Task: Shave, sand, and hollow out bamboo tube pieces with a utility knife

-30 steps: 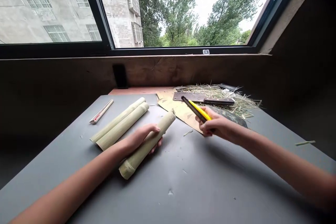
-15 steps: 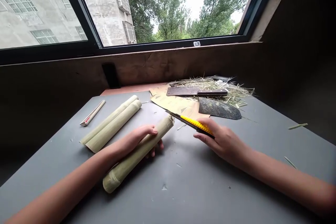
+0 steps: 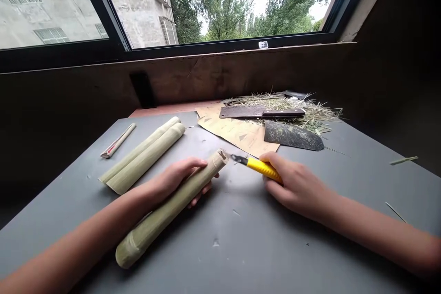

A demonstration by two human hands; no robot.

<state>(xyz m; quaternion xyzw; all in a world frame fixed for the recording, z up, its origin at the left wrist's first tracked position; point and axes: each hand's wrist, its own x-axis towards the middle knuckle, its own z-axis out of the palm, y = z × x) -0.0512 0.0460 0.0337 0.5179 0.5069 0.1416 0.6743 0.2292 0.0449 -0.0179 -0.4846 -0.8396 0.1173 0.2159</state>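
Observation:
My left hand [image 3: 186,177] is wrapped round a pale green bamboo piece [image 3: 168,209], which slants over the table with its rough far end up and to the right. In my right hand [image 3: 291,181] is a yellow utility knife [image 3: 263,168], its dark tip pointing left, close to the bamboo's rough end. Whether tip and bamboo touch is hard to tell. Two more bamboo pieces [image 3: 148,158] lie side by side to the left of my left hand.
A small rolled piece with a red mark [image 3: 119,141] lies far left on the grey table [image 3: 248,248]. At the back are brown paper [image 3: 237,135], a cleaver [image 3: 243,111], a dark curved sheet [image 3: 292,136] and a heap of thin shavings [image 3: 320,112]. A window stands behind.
The held bamboo's near end has moved left and nearer, and my left hand has shifted slightly up. The utility knife has turned, showing its yellow side more fully, with its tip nearer the bamboo's end.

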